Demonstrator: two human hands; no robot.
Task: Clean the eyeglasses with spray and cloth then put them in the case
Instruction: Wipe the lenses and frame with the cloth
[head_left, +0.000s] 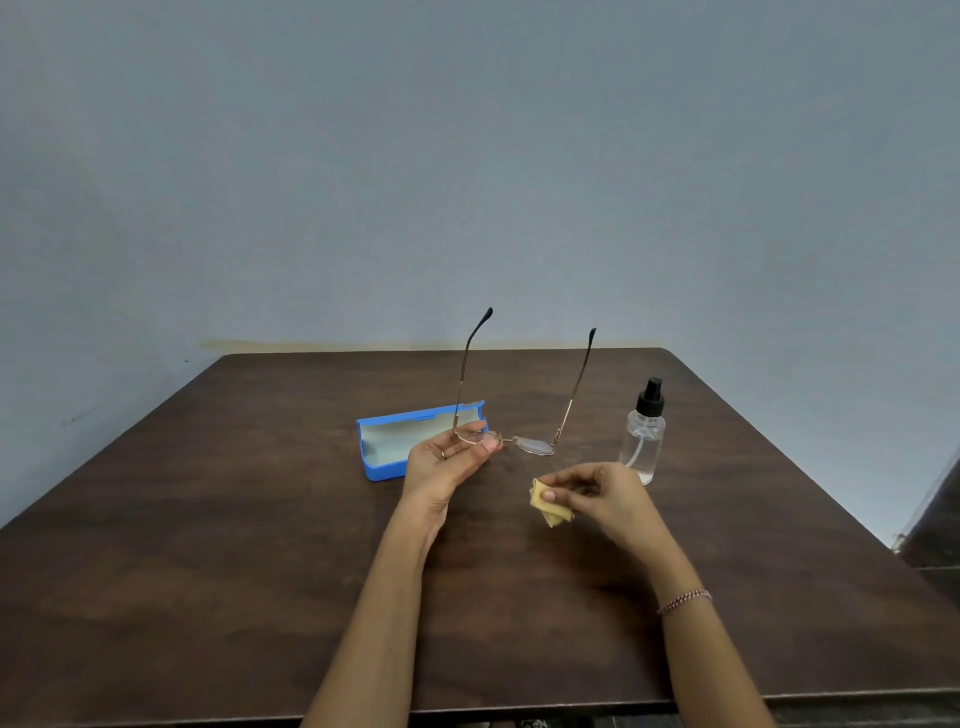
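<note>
On the dark wooden desk (260, 571), left of centre, a blue case (384, 447) lay open with its pale lining facing up. Just in front of its right end the left hand (447, 462), palm turned up and a ring (443, 453) on one finger, pinched one lens of the eyeglasses (535, 445) between thumb and fingertips. It held them above the desk, clear of the case. The thin gold-coloured frame was unfolded, its two temples rising up and away from the person, their dark tips showing against the grey wall (467, 156). The other lens hung free to the right of the thumb, touching nothing. Lower and to the right, a small crumpled yellow cloth (550, 506) was gripped between the thumb and curled fingers of the right hand (602, 493). The cloth was near the free lens but apart from it. A red-and-white bracelet (683, 601) circled that wrist. Behind the right hand, a clear spray bottle (643, 441) with a black nozzle stood upright on the desk, with a little liquid at its bottom.
</note>
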